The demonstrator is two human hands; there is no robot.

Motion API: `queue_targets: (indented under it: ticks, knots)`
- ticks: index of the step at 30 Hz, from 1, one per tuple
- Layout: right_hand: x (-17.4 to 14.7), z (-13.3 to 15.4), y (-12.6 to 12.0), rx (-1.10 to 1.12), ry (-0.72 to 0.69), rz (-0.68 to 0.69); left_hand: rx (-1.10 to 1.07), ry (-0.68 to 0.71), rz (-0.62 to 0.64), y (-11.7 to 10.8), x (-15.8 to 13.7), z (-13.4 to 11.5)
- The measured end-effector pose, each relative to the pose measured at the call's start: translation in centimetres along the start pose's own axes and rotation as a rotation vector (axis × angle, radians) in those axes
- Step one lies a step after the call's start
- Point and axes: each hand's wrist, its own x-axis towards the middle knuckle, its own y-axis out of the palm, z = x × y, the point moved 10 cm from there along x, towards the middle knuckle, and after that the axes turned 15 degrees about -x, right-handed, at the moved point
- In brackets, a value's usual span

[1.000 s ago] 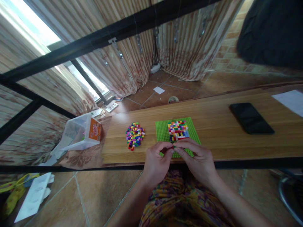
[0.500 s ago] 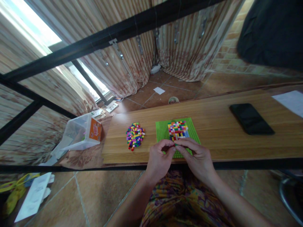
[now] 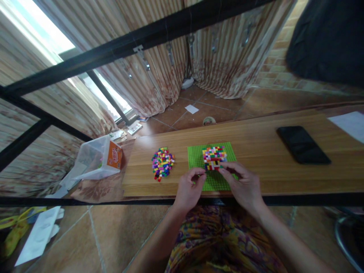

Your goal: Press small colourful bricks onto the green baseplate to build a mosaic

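Brick block (image 3: 214,154) stands on the baseplate (image 3: 195,152), its near right corner hidden by the right hand (image 3: 245,186); left hand (image 3: 190,190) overlaps the baseplate's near left corner. Whether either hand's fingertips grasp anything cannot be told.

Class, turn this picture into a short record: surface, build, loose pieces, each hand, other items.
Surface: wooden tabletop
Build: multicoloured brick structure on green baseplate
Loose pieces: mixed-colour brick pile, left of baseplate
Left hand: over baseplate's near-left part; grip unclear
Right hand: at structure's near right; grip unclear
Other items: black phone, right; clear box with orange label, far left
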Motion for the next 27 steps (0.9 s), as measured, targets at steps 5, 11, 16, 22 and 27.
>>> queue_targets:
  ticks: [5, 11, 16, 22, 27]
  knots:
    - [0.4, -1.2, -0.5, -0.067, 0.014, -0.063, 0.033, -0.002, -0.033, -0.9, 0.5, 1.7]
    - [1.1, -0.7, -0.4, -0.191, -0.084, -0.082, 0.064, 0.024, -0.040, -0.3, 1.1, 1.4]
    - [1.5, -0.5, -0.2, -0.226, -0.118, -0.103, 0.083, 0.024, -0.030, 0.3, 1.5, 0.6]
    - [2.0, -0.3, 0.9, -0.227, -0.156, -0.084, 0.099, 0.031, -0.041, 0.4, 1.8, 0.5]
    - [2.3, 0.2, 1.9, -0.281, -0.194, -0.071, 0.120, 0.042, -0.038, 0.5, 1.9, 0.3]
